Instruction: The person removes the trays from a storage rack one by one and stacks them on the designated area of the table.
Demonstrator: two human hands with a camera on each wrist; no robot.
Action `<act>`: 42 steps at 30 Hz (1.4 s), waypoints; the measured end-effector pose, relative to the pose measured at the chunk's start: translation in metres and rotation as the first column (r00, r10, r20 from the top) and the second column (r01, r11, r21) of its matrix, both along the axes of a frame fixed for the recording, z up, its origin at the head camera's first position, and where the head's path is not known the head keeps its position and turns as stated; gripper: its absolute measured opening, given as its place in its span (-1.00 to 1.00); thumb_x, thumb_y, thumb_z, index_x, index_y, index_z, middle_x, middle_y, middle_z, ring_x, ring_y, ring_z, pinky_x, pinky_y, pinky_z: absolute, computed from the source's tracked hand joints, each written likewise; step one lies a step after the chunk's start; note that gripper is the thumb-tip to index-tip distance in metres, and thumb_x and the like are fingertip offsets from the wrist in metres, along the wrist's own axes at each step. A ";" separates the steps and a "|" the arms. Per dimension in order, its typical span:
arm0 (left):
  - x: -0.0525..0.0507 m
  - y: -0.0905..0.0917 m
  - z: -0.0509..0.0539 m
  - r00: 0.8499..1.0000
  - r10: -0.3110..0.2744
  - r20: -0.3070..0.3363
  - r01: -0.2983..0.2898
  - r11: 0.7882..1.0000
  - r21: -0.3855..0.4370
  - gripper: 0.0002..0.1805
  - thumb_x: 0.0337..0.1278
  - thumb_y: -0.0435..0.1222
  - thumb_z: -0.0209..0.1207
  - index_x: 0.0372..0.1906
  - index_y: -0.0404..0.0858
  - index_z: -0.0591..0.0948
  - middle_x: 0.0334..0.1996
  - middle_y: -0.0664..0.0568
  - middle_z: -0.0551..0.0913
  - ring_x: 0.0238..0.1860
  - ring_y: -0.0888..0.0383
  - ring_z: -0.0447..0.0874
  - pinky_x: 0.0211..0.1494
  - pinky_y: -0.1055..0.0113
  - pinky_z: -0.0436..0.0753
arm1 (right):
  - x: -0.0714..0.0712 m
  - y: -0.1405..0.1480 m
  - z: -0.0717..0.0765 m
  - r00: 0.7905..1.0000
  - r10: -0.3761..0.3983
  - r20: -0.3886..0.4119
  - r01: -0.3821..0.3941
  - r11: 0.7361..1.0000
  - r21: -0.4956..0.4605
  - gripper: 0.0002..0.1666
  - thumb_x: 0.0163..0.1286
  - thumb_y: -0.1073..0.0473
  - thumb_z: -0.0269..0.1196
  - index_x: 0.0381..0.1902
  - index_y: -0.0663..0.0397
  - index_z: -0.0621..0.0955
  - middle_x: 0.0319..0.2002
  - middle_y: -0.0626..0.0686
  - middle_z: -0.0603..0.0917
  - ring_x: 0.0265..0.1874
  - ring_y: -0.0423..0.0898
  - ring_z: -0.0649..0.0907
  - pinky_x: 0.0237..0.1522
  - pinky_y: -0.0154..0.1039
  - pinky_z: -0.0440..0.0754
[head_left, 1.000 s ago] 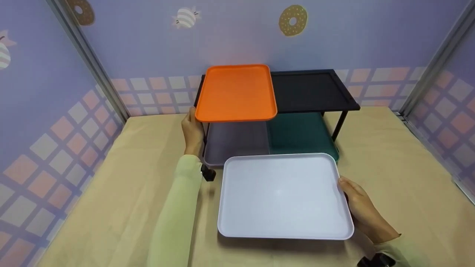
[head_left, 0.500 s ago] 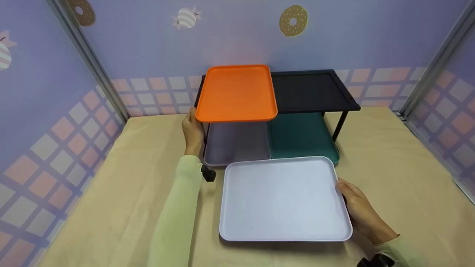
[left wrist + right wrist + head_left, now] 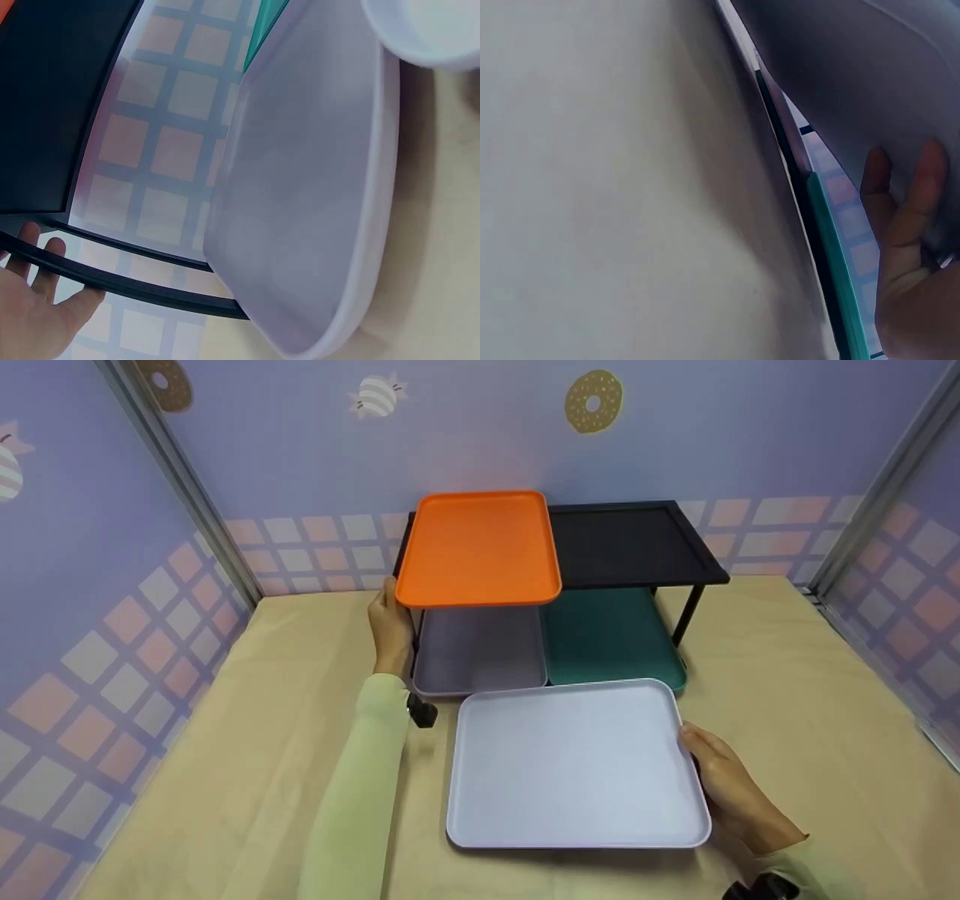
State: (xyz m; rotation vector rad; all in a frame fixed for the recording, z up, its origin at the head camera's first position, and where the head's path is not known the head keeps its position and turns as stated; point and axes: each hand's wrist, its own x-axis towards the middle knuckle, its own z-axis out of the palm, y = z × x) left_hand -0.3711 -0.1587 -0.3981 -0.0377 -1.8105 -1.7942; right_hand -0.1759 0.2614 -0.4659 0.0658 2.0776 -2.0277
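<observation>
At lower centre of the head view, we are gripping the white tray (image 3: 577,769) by its right rim with our right hand (image 3: 735,791); our left hand (image 3: 390,626) is holding the black rack's (image 3: 630,544) left end. Supporting one side only, we should be watching for left-side sag and avoiding the grey tray (image 3: 480,649) and green tray (image 3: 607,634) mid-frame.
</observation>
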 end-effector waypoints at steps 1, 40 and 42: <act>0.000 0.000 0.000 1.000 0.000 0.003 0.000 1.000 -0.002 -0.46 0.66 -0.14 -0.15 -0.65 -0.09 0.26 -0.70 0.20 0.20 -0.63 0.31 0.13 -0.45 0.40 0.15 | 0.000 0.000 0.000 1.000 0.005 -0.002 -0.005 1.000 0.000 -0.22 0.71 -0.19 -0.21 0.54 0.31 0.08 0.05 0.07 0.54 -0.04 -0.13 0.62 0.03 -0.20 0.62; -0.001 0.001 -0.001 1.000 0.001 0.016 -0.002 0.999 0.039 -0.49 0.65 -0.12 -0.12 -0.60 -0.10 0.31 -0.67 0.20 0.21 -0.60 0.30 0.15 -0.43 0.40 0.17 | -0.012 0.018 -0.001 0.995 0.085 -0.051 -0.060 0.925 0.375 -0.39 0.58 0.25 0.12 0.42 0.53 0.28 0.15 0.34 0.58 -0.10 -0.13 0.63 -0.17 -0.30 0.67; 0.000 0.001 -0.001 1.000 -0.003 0.016 0.003 0.999 0.038 -0.49 0.65 -0.11 -0.12 -0.61 -0.10 0.31 -0.67 0.19 0.21 -0.60 0.30 0.16 -0.42 0.40 0.17 | -0.012 0.019 -0.001 0.994 0.090 -0.060 -0.059 0.917 0.394 -0.40 0.55 0.27 0.17 0.39 0.54 0.32 0.11 0.33 0.61 -0.11 -0.11 0.65 -0.17 -0.29 0.68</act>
